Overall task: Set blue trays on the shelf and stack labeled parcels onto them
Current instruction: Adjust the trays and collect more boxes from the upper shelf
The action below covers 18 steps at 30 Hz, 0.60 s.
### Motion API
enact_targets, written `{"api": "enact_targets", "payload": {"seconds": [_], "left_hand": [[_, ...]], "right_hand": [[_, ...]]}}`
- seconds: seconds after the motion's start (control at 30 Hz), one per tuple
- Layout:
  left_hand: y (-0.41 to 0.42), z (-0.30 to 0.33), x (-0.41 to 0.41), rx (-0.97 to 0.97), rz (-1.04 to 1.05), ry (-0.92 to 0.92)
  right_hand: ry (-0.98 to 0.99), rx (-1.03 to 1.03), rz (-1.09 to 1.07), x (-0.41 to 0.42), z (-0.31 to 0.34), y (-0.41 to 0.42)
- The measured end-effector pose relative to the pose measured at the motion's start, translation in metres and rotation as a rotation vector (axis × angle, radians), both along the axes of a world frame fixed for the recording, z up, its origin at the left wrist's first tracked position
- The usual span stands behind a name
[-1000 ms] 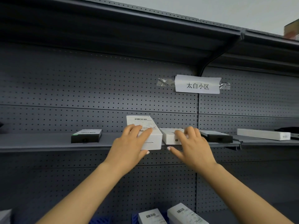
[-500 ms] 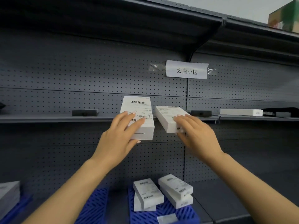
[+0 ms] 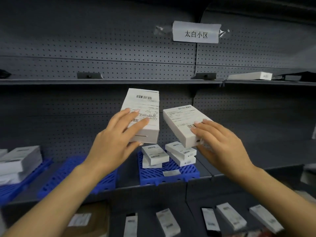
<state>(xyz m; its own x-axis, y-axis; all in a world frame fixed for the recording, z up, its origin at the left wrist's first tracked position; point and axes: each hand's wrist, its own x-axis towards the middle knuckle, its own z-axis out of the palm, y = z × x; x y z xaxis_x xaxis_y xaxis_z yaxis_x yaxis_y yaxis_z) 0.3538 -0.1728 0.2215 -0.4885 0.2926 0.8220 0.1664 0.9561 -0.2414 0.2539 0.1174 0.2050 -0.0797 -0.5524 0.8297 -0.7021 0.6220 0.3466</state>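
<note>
- Parcels are being carried, one in each hand, in front of a grey pegboard shelf [image 3: 109,81]: the left hand [image 3: 118,144] is gripping the left parcel [image 3: 145,113], fingers spread over its labelled face and thumb tucked under the near end, while the right hand [image 3: 220,142] is clasping the right parcel [image 3: 181,124] by its near end, fingers curled over the label.
- Both parcels are hanging in the air, label up and tilted, near each other but not touching, below the upper shelf and above the lower one.
- Three blue trays are lying on that lower shelf: the middle tray [image 3: 171,175] is already bearing two small stacks [image 3: 168,155] of white parcels, the left tray [image 3: 82,175] is showing bare slats, and the far-left tray [image 3: 10,190] is holding a taller pile [image 3: 18,161].
- Judging from this, the step in hand is lowering the pair onto a tray; the task looks partly done.
- Doing it well likely means levelling each parcel before release, keeping the labels facing up, and setting them flat on the slats or squarely on a stack rather than across an edge.
- One risk: the stacks on the middle tray are sitting askew, so a careless landing could be nudging them off.
- Placing one parcel at a time, with the other held clear, would be steadying the work.
- A paper sign [image 3: 195,32] is hanging taped to the pegboard above.
</note>
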Motion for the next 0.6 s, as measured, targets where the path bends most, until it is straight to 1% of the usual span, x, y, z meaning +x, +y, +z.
{"api": "enact_targets", "payload": {"seconds": [0.23, 0.4, 0.6], "left_hand": [[0.007, -0.060, 0.006, 0.085, 0.024, -0.126], [-0.007, -0.094, 0.005, 0.113, 0.046, -0.211], [-0.036, -0.119, -0.011, 0.186, 0.056, -0.226]], "right_hand": [[-0.159, 0.040, 0.028, 0.004, -0.062, 0.005], [-0.261, 0.034, 0.043, -0.006, -0.104, -0.005], [-0.349, 0.038, -0.001, -0.031, -0.126, -0.032]]}}
